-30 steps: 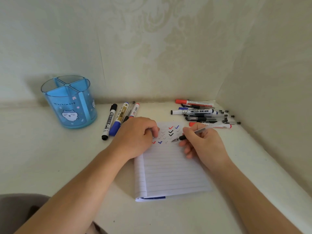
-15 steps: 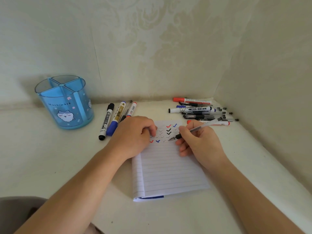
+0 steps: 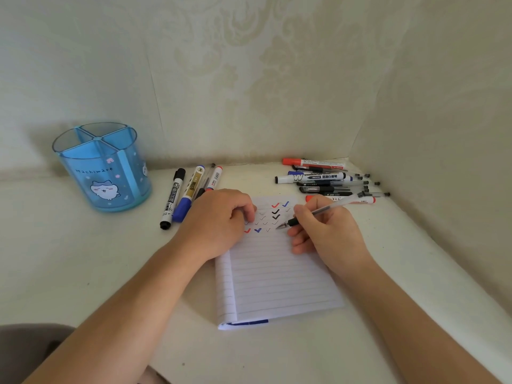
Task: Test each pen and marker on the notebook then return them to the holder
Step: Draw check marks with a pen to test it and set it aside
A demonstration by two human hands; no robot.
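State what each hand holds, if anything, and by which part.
The right hand pinches a clear pen by its black grip near the tip. The left hand, fingers curled, rests on the notebook, holding nothing visible.

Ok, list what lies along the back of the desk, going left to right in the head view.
Blue pen holder → black-capped marker → blue-capped marker → red-capped marker → pile of pens and markers in the right corner.
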